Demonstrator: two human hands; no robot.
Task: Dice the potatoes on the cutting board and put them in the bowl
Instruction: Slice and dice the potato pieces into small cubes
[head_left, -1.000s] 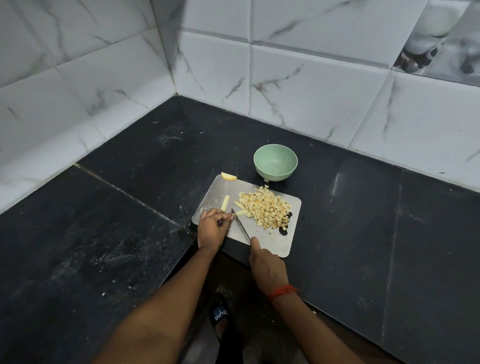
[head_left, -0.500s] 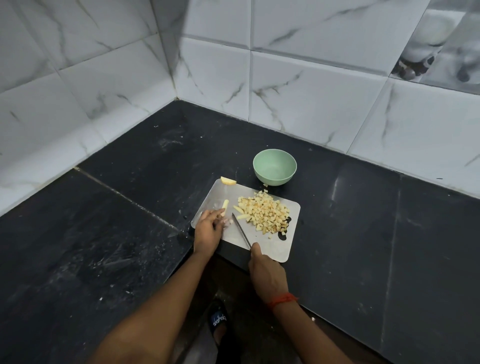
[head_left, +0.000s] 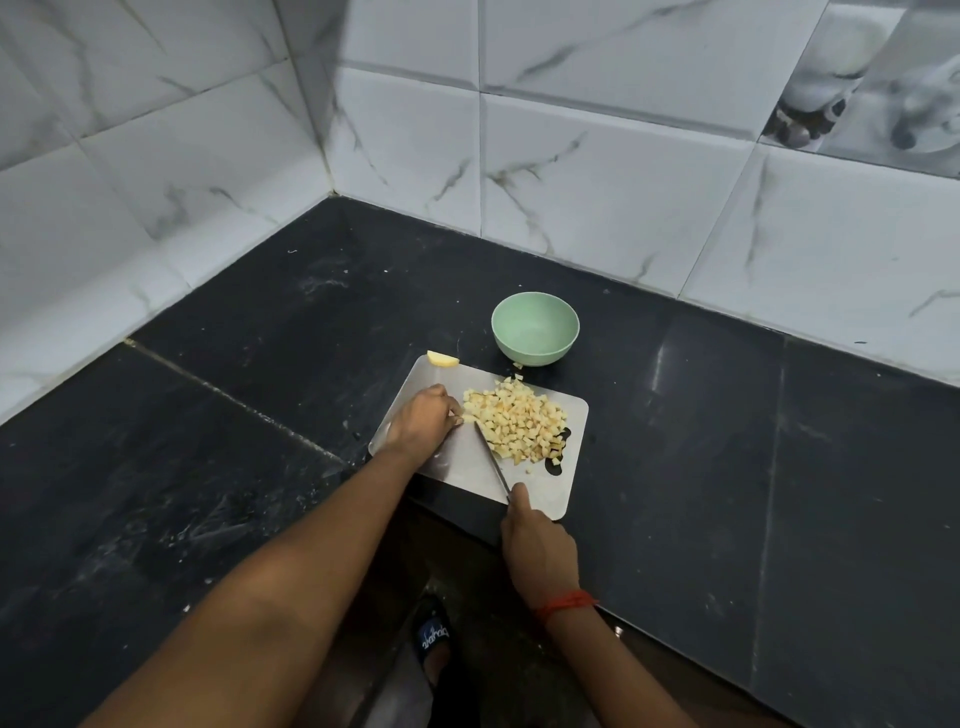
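Status: dicing is mostly done, nothing is in the bowl yet.

- Heap of pale yellow potato cubes (head_left: 519, 428) sits on the right half of the grey rectangular cutting board (head_left: 563, 493), which lies on the black stone tabletop (head_left: 727, 441).
- Round mint-green bowl (head_left: 535, 349) stands just past the board's far edge, directly beyond the heap. It looks empty. One stray cube (head_left: 518, 366) lies on the tabletop at its foot.
- Right grip (head_left: 537, 551) is wrapped round the handle of a slim steel-bladed knife (head_left: 491, 462), with the forefinger laid forward toward the blade.
- Left grip (head_left: 423, 415) is knuckles-up on the board, its fingertips curled down against the heap's left edge. Can't tell whether they pin a piece; the spot is hidden under the fingers.
- Key relation: the blade's long axis runs from the right grip at the near edge, away and leftward. Its tip ends at the heap's near-left edge, just beside the left fingertips. The heap is all to the right of the blade.
- Uncut yellow potato wedge (head_left: 443, 359) sits on the board's far-left corner, apart from the heap. The left grip is much nearer to it than the right.

My read: the left grip feeds the wedge under the blade next, then the heap is swept away toward the bowl.

Risk: blade tip is close to the left fingertips.
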